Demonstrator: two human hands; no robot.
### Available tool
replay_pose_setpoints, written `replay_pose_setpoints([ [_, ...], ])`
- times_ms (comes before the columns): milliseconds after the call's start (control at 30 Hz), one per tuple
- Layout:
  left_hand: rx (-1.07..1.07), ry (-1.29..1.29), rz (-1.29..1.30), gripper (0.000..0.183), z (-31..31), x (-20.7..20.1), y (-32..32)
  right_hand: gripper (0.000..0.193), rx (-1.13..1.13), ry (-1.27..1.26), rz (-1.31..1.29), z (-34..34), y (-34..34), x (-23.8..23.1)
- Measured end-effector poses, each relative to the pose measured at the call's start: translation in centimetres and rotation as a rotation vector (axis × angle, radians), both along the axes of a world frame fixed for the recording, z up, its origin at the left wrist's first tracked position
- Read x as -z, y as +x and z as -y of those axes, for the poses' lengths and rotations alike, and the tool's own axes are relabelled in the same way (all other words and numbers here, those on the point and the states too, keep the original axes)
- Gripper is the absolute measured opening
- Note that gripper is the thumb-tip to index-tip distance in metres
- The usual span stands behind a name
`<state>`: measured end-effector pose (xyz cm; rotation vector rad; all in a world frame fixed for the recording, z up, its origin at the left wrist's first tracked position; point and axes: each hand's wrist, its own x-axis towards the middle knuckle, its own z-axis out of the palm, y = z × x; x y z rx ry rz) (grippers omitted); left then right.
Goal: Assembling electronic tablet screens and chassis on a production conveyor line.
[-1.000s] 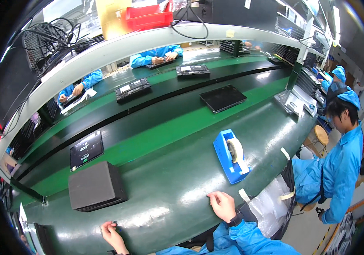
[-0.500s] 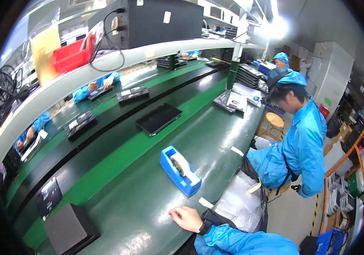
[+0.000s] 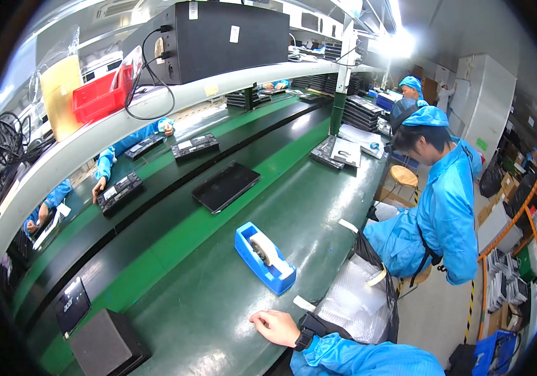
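My right hand rests on the green table top near its front edge, fingers loosely curled and pointing left, with nothing in it. A black band sits on its wrist and a blue sleeve runs off to the lower right. A strip of pale tape hangs on the table edge just beyond the fingers. A blue tape dispenser with a white roll stands a little further in. My left hand is out of the picture.
A bag of bubble wrap hangs at the table edge. A black laptop lies on the dark belt, and a black box stands at the lower left. A co-worker in blue sits to the right. The shelf above carries a red bin.
The view has swung to the right. My left hand has dropped out of it. My right hand stays resting on the table edge near the tape dispenser.
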<state>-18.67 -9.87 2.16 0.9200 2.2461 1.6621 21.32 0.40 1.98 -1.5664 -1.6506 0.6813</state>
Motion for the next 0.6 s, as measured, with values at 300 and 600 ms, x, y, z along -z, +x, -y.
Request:
replay_pose_setpoints([
  [300,0.340,0.464,-0.014,0.021,-1.0,-1.3,0.5,0.017,0.026,0.079,-0.032,0.0,0.0,0.6],
  [600,-0.204,-0.029,-0.127,0.029,-0.1,0.6,-0.4,0.018,0.015,0.027,-0.023,0.3,0.0,-0.9],
])
